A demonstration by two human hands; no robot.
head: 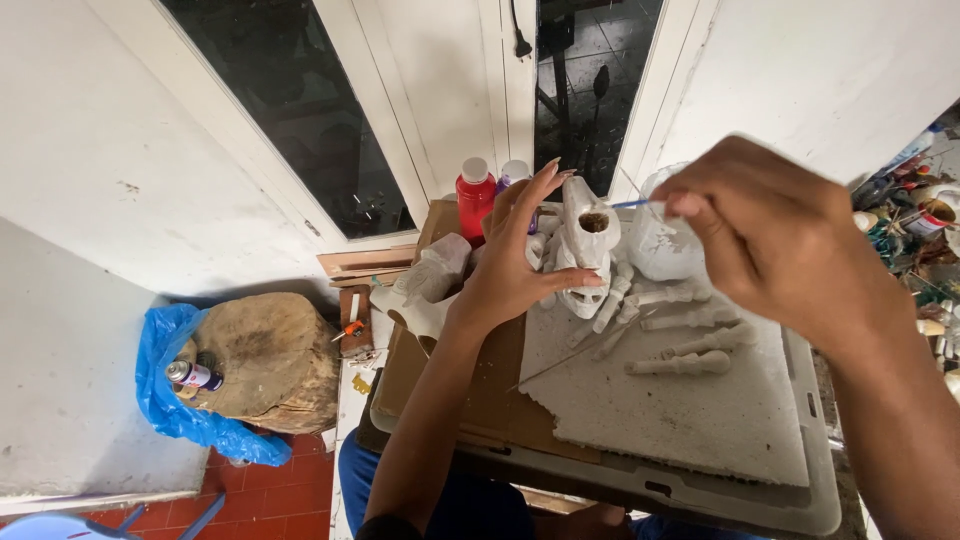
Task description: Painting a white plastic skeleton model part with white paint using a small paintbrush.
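white board | left hand grips skull figure | right hand beside

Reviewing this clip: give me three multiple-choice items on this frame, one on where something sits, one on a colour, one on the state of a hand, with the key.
1. Where does the spray can lie?
A. on the white slab
B. on the wooden stump beside the blue plastic bag
C. inside the window frame

2. What colour is the bottle behind the left hand?
A. red with a white cap
B. green
C. black

3. How is the right hand occupied?
A. lying flat on the board
B. fingers pinched on a thin brush aimed at the white figure's opening
C. gripping a bottle

Key: 1 B, the can rests on the stump by the blue bag. 2 A, its body is red and its cap white. 3 B, the brush reaches from the pinched fingers towards the white figure, which the left hand steadies.
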